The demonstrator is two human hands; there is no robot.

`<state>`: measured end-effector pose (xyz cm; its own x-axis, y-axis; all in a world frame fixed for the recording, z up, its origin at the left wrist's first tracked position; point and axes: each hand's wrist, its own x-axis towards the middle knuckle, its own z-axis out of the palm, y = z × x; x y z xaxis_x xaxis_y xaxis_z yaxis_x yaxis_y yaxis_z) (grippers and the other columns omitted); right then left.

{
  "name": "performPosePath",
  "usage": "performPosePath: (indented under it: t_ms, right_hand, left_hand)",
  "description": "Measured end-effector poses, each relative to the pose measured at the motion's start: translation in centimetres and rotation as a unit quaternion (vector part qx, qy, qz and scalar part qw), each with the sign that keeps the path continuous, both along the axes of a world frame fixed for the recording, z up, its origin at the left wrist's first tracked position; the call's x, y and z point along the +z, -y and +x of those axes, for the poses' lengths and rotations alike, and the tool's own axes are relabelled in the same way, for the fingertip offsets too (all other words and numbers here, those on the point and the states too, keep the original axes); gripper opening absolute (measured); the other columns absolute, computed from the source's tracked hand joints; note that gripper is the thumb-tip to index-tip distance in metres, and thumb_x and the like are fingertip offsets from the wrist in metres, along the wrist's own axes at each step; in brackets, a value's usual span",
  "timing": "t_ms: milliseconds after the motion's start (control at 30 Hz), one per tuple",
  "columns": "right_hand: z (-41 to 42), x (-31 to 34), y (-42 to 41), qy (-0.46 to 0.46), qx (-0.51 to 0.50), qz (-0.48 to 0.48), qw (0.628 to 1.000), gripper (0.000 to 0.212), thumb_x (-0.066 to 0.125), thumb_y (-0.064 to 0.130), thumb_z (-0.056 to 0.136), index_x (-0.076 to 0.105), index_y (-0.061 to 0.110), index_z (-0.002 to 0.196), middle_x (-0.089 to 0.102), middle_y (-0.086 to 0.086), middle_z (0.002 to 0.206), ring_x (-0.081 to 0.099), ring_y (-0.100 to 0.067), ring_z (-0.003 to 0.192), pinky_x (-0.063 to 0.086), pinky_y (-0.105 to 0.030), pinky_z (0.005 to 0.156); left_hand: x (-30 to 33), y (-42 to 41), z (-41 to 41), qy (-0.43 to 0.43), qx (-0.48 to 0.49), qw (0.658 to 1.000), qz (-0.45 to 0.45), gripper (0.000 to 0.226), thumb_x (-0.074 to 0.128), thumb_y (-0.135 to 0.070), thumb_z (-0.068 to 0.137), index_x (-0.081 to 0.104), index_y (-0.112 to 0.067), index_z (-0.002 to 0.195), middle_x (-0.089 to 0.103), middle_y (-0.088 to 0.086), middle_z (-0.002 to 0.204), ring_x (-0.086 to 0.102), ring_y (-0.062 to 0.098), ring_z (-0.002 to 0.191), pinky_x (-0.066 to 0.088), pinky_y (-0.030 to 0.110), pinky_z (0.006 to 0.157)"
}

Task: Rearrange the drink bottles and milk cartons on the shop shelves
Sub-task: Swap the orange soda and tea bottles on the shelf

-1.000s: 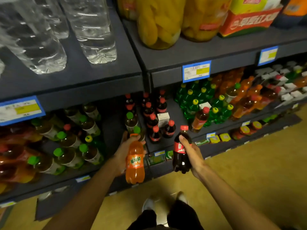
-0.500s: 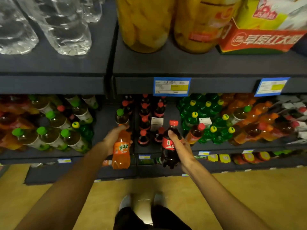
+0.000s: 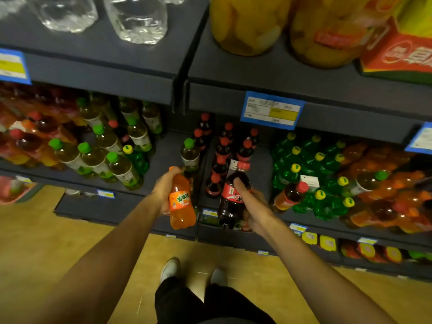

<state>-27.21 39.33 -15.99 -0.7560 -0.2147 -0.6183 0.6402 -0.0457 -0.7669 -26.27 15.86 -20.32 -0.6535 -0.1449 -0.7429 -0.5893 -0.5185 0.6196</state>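
Head view: left fingers (image 3: 171, 175) wrap orange bottle (image 3: 181, 206), right fingers (image 3: 242, 188) cola bottle (image 3: 232, 199).

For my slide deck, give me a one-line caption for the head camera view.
Left hand grips an orange soda bottle, right hand a cola bottle, before stocked shop shelves.

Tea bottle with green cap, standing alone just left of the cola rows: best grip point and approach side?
Grip the green-capped tea bottle at its shoulder just under the cap, coming from the front-left. It stands upright, the shelf to its left is bare, while cola bottles crowd its right. Both hands are full: left hand holds the orange soda bottle, right hand the cola bottle.
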Motion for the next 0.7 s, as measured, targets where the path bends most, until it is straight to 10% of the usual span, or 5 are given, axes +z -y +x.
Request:
performPosePath:
  t_ms: [133, 300, 500, 700]
  right_hand:
    - [-0.7, -0.5, 2.4, 0.021, 0.007, -0.028, 0.999, 0.076, 0.082, 0.060, 0.059, 0.064, 0.024, 0.124, 0.072, -0.001, 0.119, 0.065, -0.022, 0.115, 0.049, -0.045, 0.104]
    - [-1.5, -1.1, 5.3, -0.009, -0.026, -0.043, 0.999, 0.059, 0.082, 0.044, 0.064, 0.065, 0.024, 0.117, 0.073, 0.000, 0.116, 0.067, -0.021, 0.112, 0.051, -0.046, 0.102]
    - [-3.3, -3.9, 11.0, -0.152, 0.018, 0.237, 0.960, 0.043, 0.091, 0.042, 0.062, 0.071, 0.020, 0.093, 0.075, 0.001, 0.093, 0.069, -0.020, 0.097, 0.055, -0.038, 0.092]
    - [-4.5, -7.1, 16.3, -0.212, 0.089, 0.350, 0.908, 0.052, 0.089, 0.026, 0.068, 0.055, 0.012, 0.104, 0.060, -0.008, 0.101, 0.060, -0.032, 0.108, 0.048, -0.044, 0.097]
  left_hand:
    - [0.3, 1.0, 1.4, 0.000, 0.004, 1.000, -0.005, 0.057, 0.069, -0.038, 0.081, 0.057, -0.009, 0.130, 0.072, 0.013, 0.084, 0.067, 0.024, 0.061, 0.055, 0.034, 0.058]
    - [1.7, 2.8, 3.8, -0.008, -0.025, 1.000, -0.003, 0.036, 0.065, -0.036, 0.086, 0.059, -0.010, 0.109, 0.072, 0.010, 0.074, 0.066, 0.023, 0.059, 0.055, 0.033, 0.060]
    - [2.7, 6.2, 7.1, -0.007, -0.021, 1.000, -0.004, 0.037, 0.067, -0.032, 0.084, 0.060, -0.013, 0.116, 0.073, 0.018, 0.100, 0.067, 0.028, 0.074, 0.055, 0.035, 0.069]
    - [3.2, 9.0, 9.4, -0.002, -0.038, 0.999, -0.019, 0.018, 0.059, -0.026, 0.094, 0.058, -0.017, 0.109, 0.076, 0.009, 0.083, 0.071, 0.021, 0.067, 0.058, 0.028, 0.059]
